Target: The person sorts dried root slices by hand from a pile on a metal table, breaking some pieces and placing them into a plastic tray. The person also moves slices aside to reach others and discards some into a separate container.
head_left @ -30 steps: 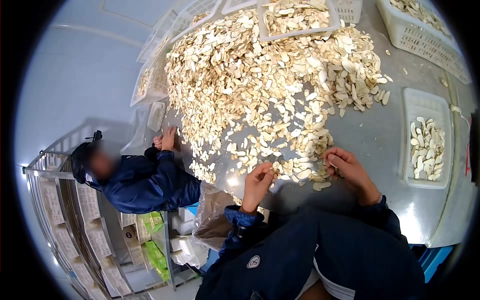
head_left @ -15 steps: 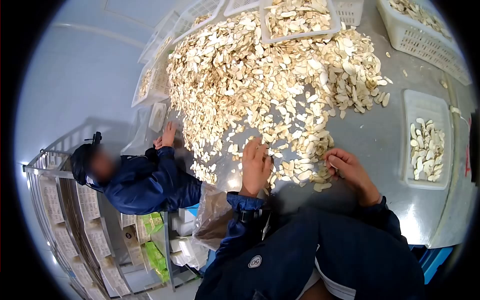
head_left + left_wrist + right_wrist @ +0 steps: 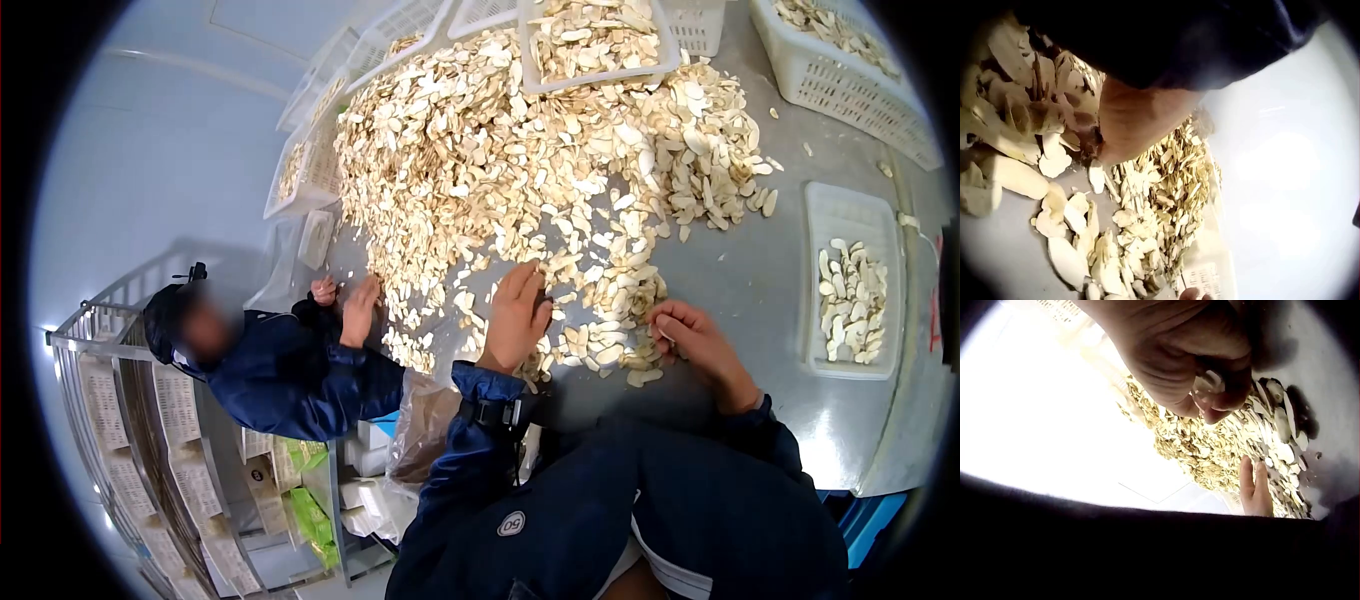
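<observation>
Grey metal worktop (image 3: 760, 300) had a seriously huge heap of flat cream slices (image 3: 480, 150). Left hand (image 3: 513, 318)'s grip was loose, fingers extended, near its edge; right hand (image 3: 697, 345)'s was pinching a whitish slice (image 3: 1209, 384) there too.

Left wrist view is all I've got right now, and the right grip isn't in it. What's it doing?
Observer: In the right wrist view, the right grip pinches a pale slice.
Operator: Anything set out to the right of that grip?
Observer: Yes, the head view shows a white tray there, with slices lying in it.
Operator: Who else is working at this table?
Observer: Another person in dark blue, off to the left in the head view.
</observation>
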A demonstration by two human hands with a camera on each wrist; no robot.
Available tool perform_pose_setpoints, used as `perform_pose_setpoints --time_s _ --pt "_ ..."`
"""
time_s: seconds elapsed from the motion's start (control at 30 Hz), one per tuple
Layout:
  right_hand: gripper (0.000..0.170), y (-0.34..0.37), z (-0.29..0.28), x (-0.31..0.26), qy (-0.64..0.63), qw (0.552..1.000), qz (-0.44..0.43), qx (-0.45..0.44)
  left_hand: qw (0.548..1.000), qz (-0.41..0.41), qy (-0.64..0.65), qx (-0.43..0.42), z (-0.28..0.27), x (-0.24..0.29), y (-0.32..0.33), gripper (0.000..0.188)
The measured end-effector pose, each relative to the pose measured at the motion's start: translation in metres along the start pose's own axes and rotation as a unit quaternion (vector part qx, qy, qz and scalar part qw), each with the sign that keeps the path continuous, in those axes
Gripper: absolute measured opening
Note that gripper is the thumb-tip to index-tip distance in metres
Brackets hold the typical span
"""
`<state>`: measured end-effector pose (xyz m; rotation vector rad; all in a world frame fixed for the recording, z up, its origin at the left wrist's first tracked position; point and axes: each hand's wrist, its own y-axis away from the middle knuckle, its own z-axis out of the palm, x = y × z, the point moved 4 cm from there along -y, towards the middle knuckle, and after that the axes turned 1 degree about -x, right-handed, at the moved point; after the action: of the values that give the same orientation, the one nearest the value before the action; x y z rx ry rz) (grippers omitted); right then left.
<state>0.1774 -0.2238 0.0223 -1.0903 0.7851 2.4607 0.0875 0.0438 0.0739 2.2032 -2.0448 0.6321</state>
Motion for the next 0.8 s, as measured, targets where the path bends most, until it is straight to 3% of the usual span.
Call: perform_pose_setpoints --time_s 0.1,0.2,0.37,0.47,0.6,0.63,0.73,0.8 --pt "0.016 -0.002 -0.003 0.002 0.004 1.000 0.002 0.001 1.000 -0.002 0.008 -0.013 0.005 -0.005 0.004 0.023" --pt "0.016 -0.002 -0.002 0.006 -0.004 1.000 0.006 0.004 0.984 -0.127 0.010 -0.124 -0.003 -0.030 0.010 0.017" --pt "0.016 -0.002 -0.001 0.002 -0.003 1.000 0.006 0.006 0.998 -0.023 0.019 0.062 -0.007 -0.041 -0.020 0.028" --pt "0.016 -0.002 -0.002 0.001 0.005 1.000 0.004 0.000 0.989 0.000 -0.042 0.142 0.007 -0.058 -0.038 0.033" --pt "0.016 -0.005 -0.006 0.006 0.017 1.000 0.002 -0.009 0.996 -0.069 0.023 0.044 0.015 -0.078 -0.040 0.029" --pt "0.017 -0.005 -0.006 0.006 0.013 1.000 -0.002 -0.007 0.994 -0.067 0.046 0.067 0.011 -0.077 -0.035 0.020" --pt "0.017 -0.003 -0.003 0.006 0.002 1.000 0.002 0.007 0.947 -0.219 0.232 0.048 0.010 -0.099 -0.015 0.015" --pt "0.017 -0.003 -0.001 0.004 -0.001 1.000 0.003 0.009 0.961 -0.199 0.182 0.062 0.001 -0.097 -0.011 0.013"
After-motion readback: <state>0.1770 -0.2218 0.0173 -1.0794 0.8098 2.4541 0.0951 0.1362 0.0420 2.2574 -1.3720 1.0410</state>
